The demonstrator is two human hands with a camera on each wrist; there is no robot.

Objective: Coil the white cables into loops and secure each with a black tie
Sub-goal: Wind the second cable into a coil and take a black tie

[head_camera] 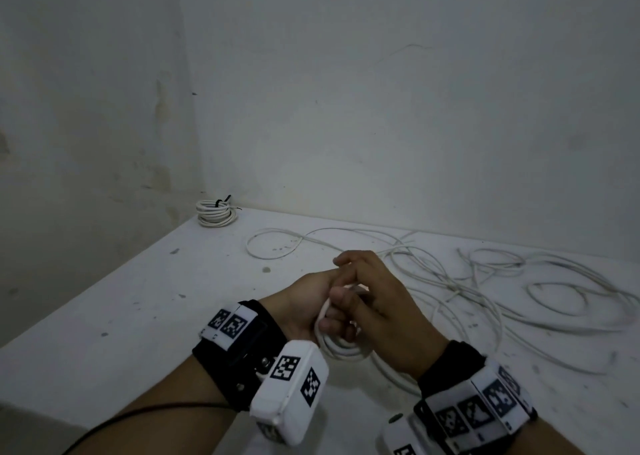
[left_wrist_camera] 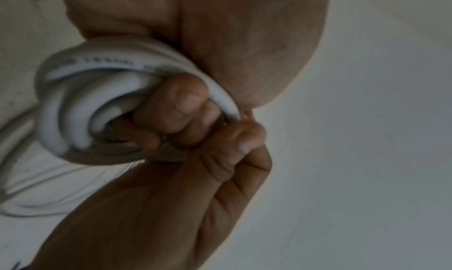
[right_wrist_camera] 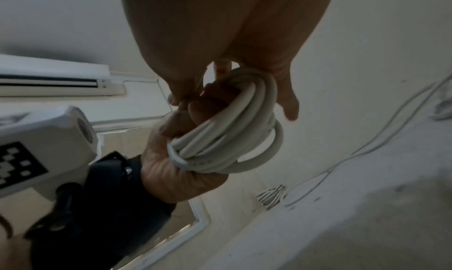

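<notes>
A small coil of white cable (head_camera: 337, 345) is held just above the near middle of the table (head_camera: 138, 302), several turns already stacked. It is gripped by the left hand (head_camera: 304, 307), whose fingers are curled through the loops, as is plainly shown in the right wrist view. The right hand (head_camera: 377, 302) is laid over the coil from the right, its fingers bent against the turns; whether a strand is pinched by it cannot be told. From the coil the loose cable (head_camera: 485, 281) is trailed away to the right, where it lies in tangled loops on the table. A finished coil (head_camera: 215, 213), bound with a black tie (head_camera: 221, 202), is seen at the far left corner. For the winding to be done well, each new turn should probably be laid the same size beside the last, the grip kept firm so the stack does not spring open, and slack drawn in gently so the tangle is not tightened.
</notes>
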